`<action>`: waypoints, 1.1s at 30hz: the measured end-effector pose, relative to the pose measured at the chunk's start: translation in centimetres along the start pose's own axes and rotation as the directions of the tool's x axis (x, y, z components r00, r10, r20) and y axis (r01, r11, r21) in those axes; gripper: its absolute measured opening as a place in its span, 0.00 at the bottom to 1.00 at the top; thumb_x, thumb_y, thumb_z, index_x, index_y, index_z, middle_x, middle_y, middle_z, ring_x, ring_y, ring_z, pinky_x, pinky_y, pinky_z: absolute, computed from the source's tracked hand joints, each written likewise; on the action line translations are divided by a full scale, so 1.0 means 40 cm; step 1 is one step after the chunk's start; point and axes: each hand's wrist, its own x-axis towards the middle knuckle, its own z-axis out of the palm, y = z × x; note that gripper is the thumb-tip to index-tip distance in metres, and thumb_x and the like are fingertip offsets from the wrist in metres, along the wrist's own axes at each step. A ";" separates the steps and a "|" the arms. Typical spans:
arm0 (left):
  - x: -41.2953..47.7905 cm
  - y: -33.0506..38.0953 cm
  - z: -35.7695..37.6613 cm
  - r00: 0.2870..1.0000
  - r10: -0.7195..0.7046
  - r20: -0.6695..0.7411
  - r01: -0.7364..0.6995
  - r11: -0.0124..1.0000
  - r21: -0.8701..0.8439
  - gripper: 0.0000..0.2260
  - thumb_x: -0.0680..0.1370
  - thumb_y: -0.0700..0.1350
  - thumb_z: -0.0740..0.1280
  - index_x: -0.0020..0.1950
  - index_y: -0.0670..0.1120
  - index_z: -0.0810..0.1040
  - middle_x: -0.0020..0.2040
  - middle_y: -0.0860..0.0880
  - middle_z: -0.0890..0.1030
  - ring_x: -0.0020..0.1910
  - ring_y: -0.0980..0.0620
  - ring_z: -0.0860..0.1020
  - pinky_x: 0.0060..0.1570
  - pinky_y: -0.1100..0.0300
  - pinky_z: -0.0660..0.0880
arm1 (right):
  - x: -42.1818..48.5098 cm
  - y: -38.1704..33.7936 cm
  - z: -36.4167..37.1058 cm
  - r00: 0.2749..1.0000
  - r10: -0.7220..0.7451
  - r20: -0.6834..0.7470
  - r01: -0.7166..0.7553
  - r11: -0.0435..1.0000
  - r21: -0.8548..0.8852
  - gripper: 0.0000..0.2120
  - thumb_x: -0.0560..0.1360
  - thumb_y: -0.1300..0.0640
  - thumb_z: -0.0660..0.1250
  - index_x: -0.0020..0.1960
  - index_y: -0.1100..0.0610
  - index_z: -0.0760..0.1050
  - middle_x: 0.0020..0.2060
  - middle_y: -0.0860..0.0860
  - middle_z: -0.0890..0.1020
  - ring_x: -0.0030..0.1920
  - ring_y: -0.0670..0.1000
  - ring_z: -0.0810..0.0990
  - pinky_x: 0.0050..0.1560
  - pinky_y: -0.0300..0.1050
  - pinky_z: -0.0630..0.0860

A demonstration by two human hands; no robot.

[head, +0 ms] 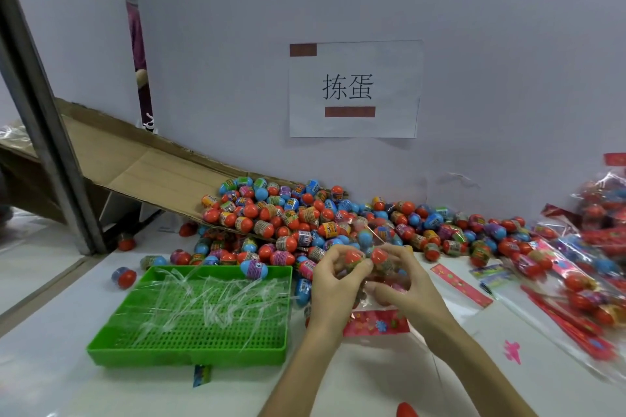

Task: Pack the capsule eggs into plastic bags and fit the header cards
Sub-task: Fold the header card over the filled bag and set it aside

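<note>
Clear film is what both hands are working: a thin plastic bag [367,276] held up off the tabletop [372,382], on the near side of the heap of loose eggs [305,217] piled along the far edge. The left hand [333,281] and right hand [404,284] meet around it, fingers [333,256] of each curled in and pinching the film, with two red-topped capsule eggs [352,256] sitting side by side inside. Just below the wrists lies the red flowered header card [376,323]; it may already be joined to the bag, but glare and the hands hide that seam. Judging by the look of them, these eggs are light, hard and glossy, so they will roll and slip inside that limp, slick film. The best hold is a squeeze through the bag around each egg's waist, not at the rounded tips. The card looks thin and easy to crease, so take it by its flat ends. To the left of the hands, the green tray [189,354] holds a tangle of clear strips [203,301]. A cardboard chute [152,166] slopes down from the far left corner into the heap. Finished packs [576,267] crowd the right edge, and spare cards [460,284] lie between them and the hands.
</note>
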 end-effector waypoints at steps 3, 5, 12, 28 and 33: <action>-0.004 0.000 0.003 0.999 0.012 0.046 -0.014 0.999 0.031 0.03 0.76 0.41 0.76 0.45 0.45 0.82 0.40 0.41 0.84 0.40 0.48 0.82 0.44 0.51 0.82 | 0.004 -0.010 -0.017 0.994 -0.027 -0.109 0.036 0.996 0.077 0.18 0.69 0.47 0.76 0.58 0.49 0.80 0.52 0.47 0.83 0.53 0.47 0.83 0.48 0.41 0.80; -0.011 -0.001 0.008 0.996 0.014 0.087 -0.019 0.999 0.049 0.04 0.75 0.42 0.76 0.44 0.44 0.83 0.38 0.44 0.83 0.41 0.49 0.83 0.46 0.54 0.82 | 0.007 -0.007 -0.028 0.988 -0.035 -0.151 0.048 0.995 0.082 0.04 0.77 0.53 0.74 0.51 0.51 0.83 0.47 0.52 0.84 0.50 0.53 0.83 0.49 0.44 0.80; -0.019 0.023 0.013 0.985 -0.088 0.148 0.094 0.995 -0.028 0.11 0.76 0.47 0.77 0.55 0.45 0.83 0.49 0.42 0.87 0.49 0.43 0.86 0.46 0.56 0.82 | 0.017 -0.002 -0.047 0.984 0.015 -0.175 0.004 0.994 0.109 0.06 0.77 0.59 0.72 0.41 0.53 0.83 0.38 0.51 0.84 0.41 0.50 0.82 0.42 0.46 0.79; -0.006 0.020 0.008 0.996 -0.085 -0.001 0.083 0.978 -0.189 0.06 0.79 0.49 0.73 0.52 0.49 0.89 0.50 0.43 0.88 0.52 0.43 0.87 0.51 0.51 0.84 | 0.014 -0.015 -0.033 0.987 0.062 -0.146 -0.050 0.995 0.088 0.06 0.70 0.46 0.73 0.44 0.47 0.85 0.42 0.50 0.86 0.44 0.50 0.85 0.42 0.44 0.81; -0.001 0.011 0.005 0.994 -0.100 -0.035 0.090 0.971 -0.224 0.11 0.74 0.51 0.75 0.52 0.47 0.88 0.50 0.42 0.88 0.53 0.42 0.86 0.56 0.44 0.82 | 0.016 -0.015 -0.036 0.979 0.053 -0.195 -0.034 0.994 0.104 0.08 0.69 0.44 0.73 0.43 0.47 0.84 0.42 0.50 0.86 0.46 0.51 0.86 0.48 0.50 0.83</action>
